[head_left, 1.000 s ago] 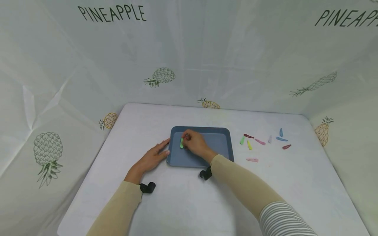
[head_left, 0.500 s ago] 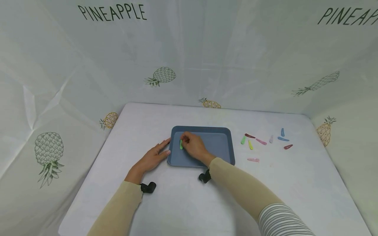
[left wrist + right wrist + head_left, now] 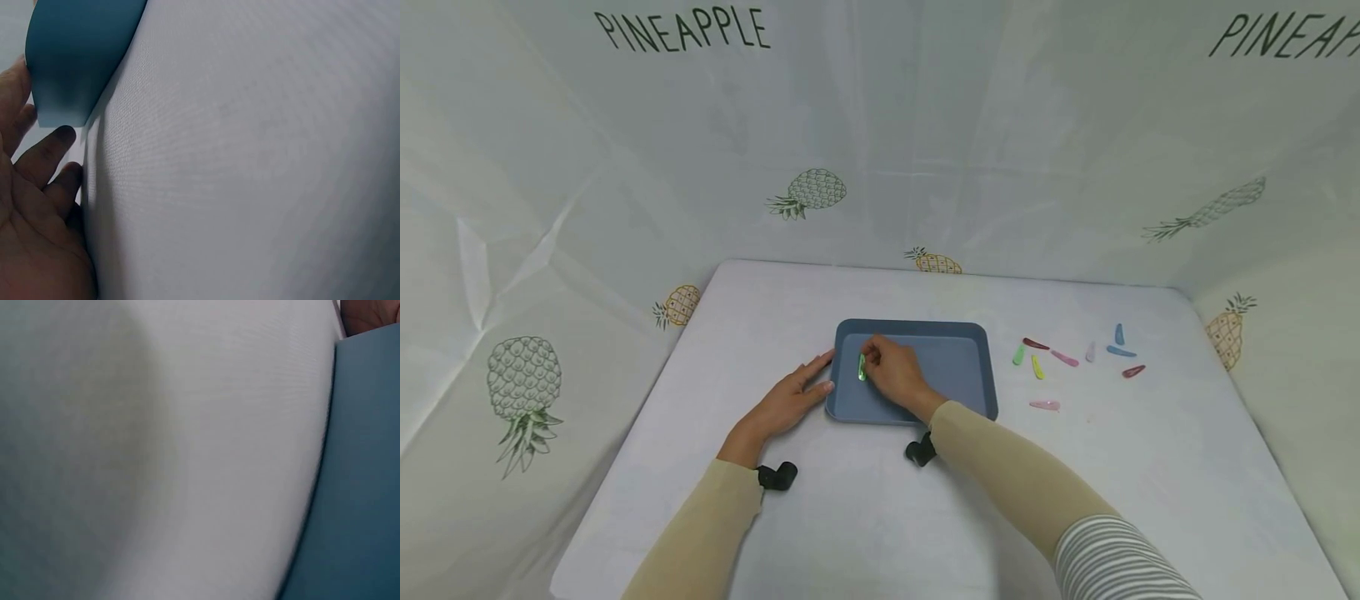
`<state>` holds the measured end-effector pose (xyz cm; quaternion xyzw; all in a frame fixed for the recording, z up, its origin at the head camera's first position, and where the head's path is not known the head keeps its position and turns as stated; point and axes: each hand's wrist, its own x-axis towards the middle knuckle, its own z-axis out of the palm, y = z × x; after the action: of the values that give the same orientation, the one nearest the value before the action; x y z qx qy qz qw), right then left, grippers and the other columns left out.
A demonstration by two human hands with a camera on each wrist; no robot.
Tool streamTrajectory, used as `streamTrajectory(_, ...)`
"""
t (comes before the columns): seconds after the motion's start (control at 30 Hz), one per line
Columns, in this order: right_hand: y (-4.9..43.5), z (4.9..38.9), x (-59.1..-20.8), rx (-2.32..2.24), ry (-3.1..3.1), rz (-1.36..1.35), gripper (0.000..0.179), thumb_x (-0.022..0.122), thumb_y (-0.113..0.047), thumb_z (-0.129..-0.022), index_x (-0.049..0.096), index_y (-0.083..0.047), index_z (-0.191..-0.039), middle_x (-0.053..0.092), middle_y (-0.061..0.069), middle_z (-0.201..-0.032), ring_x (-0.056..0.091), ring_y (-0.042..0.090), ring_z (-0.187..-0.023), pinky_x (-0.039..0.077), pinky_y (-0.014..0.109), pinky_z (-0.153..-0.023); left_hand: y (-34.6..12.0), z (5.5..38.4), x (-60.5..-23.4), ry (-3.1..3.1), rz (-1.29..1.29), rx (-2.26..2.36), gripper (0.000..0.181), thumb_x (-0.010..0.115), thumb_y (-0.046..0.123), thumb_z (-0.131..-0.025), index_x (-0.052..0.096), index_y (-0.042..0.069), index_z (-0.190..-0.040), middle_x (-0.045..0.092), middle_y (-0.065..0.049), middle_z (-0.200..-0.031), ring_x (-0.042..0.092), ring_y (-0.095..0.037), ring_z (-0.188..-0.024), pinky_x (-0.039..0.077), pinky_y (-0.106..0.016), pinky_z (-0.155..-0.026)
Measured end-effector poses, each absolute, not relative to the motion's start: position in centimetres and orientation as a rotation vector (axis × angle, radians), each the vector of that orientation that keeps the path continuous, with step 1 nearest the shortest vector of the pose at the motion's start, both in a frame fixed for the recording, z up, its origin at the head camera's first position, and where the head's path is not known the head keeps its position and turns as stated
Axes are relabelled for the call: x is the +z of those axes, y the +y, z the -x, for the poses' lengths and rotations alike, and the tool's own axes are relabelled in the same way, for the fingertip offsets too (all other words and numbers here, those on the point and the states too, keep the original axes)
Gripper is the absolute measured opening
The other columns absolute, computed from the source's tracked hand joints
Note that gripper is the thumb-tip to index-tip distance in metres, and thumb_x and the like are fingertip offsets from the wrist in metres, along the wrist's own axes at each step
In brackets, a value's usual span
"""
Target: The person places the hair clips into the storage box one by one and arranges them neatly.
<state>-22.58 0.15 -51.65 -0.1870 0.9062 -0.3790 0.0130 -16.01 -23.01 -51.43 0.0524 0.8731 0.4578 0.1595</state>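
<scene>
"One green clip in the head view. Where exactly?"

"At the fingertips of the right hand, over the blue-grey tray."

"Pinched?"

"Can't tell. The fingers are curled in close together beside it, and the contact is hidden."

"And the left hand?"

"Fingers straight, thumb held out, reaching the tray's edge just ahead of it. Well to the right of the right hand, past the tray, nine other clips lie on the white table."

"What does the left wrist view give?"

"The left hand's fingers, a little apart, with the tray just beyond their tips. The uppermost finger is against its side."

"Right wrist view?"

"The tray's side along the right, with a patch of skin above it, too little to tell which hand."
</scene>
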Motion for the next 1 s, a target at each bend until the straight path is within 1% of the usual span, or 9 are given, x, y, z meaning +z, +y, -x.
streamTrajectory(0.03, 0.12, 22.58, -51.7, -1.171, 2.827, 0.58, 0.012, 0.071, -0.009, -0.098, 0.073, -0.01, -0.11, 0.077, 0.003, -0.094, 0.07, 0.016, -0.085, 0.06, 0.034, -0.079, -23.0, 16.03, -51.42, 2.497, -0.15, 1.307, 0.066, 0.059, 0.05, -0.107, 0.03, 0.045, -0.166, 0.021, -0.006, -0.176, 0.005, -0.042, -0.164, 0.007, -0.072, -0.128)
streamTrajectory(0.1, 0.07, 22.58, -51.76, -1.153, 2.826, 0.58, 0.013, 0.072, -0.01, -0.098, 0.073, -0.009, -0.111, 0.077, 0.004, -0.095, 0.071, 0.017, -0.087, 0.058, 0.039, -0.089, -22.99, 16.06, -51.4, 2.5, -0.149, 1.302, 0.066, 0.059, 0.05, -0.107, 0.03, 0.044, -0.166, 0.021, -0.006, -0.176, 0.005, -0.042, -0.164, 0.007, -0.071, -0.128)
streamTrajectory(0.2, 0.02, 22.59, -51.84, -1.125, 2.826, 0.585, 0.015, 0.073, -0.012, -0.098, 0.073, -0.009, -0.112, 0.077, 0.004, -0.097, 0.072, 0.019, -0.091, 0.051, 0.048, -0.103, -23.03, 16.1, -51.43, 2.5, -0.155, 1.3, 0.068, 0.058, 0.053, -0.106, 0.029, 0.042, -0.166, 0.021, -0.006, -0.176, 0.005, -0.042, -0.164, 0.007, -0.071, -0.129)
streamTrajectory(0.27, 0.01, 22.56, -51.83, -1.107, 2.83, 0.592, 0.014, 0.074, -0.013, -0.097, 0.074, -0.009, -0.111, 0.077, 0.003, -0.097, 0.071, 0.02, -0.093, 0.046, 0.052, -0.106, -23.08, 16.1, -51.45, 2.494, -0.161, 1.309, 0.069, 0.058, 0.055, -0.106, 0.029, 0.042, -0.167, 0.021, -0.006, -0.176, 0.004, -0.041, -0.164, 0.007, -0.07, -0.129)
streamTrajectory(0.43, 0.04, 22.52, -51.85, -1.076, 2.843, 0.613, 0.014, 0.075, -0.014, -0.097, 0.075, -0.009, -0.11, 0.075, 0.004, -0.097, 0.069, 0.022, -0.096, 0.046, 0.053, -0.103, -23.15, 16.07, -51.44, 2.476, -0.181, 1.34, 0.068, 0.058, 0.055, -0.106, 0.029, 0.042, -0.166, 0.021, -0.005, -0.176, 0.004, -0.041, -0.164, 0.007, -0.069, -0.129)
streamTrajectory(0.7, 0.08, 22.5, -52.18, -1.065, 2.847, 0.614, 0.015, 0.075, -0.014, -0.097, 0.076, -0.009, -0.112, 0.075, 0.005, -0.099, 0.069, 0.024, -0.098, 0.046, 0.053, -0.104, -23.16, 16.05, -51.69, 2.48, -0.174, 1.345, 0.068, 0.058, 0.055, -0.105, 0.03, 0.043, -0.166, 0.021, -0.006, -0.176, 0.005, -0.041, -0.164, 0.007, -0.07, -0.129)
streamTrajectory(1.0, 0.25, 22.53, -52.4, -1.057, 2.878, 0.609, 0.021, 0.079, -0.017, -0.094, 0.077, -0.01, -0.113, 0.073, 0.005, -0.102, 0.067, 0.024, -0.102, 0.047, 0.053, -0.107, -23.09, 16.03, -51.8, 2.484, -0.179, 1.345, 0.069, 0.058, 0.058, -0.104, 0.031, 0.044, -0.166, 0.022, -0.006, -0.176, 0.005, -0.041, -0.164, 0.007, -0.069, -0.129)
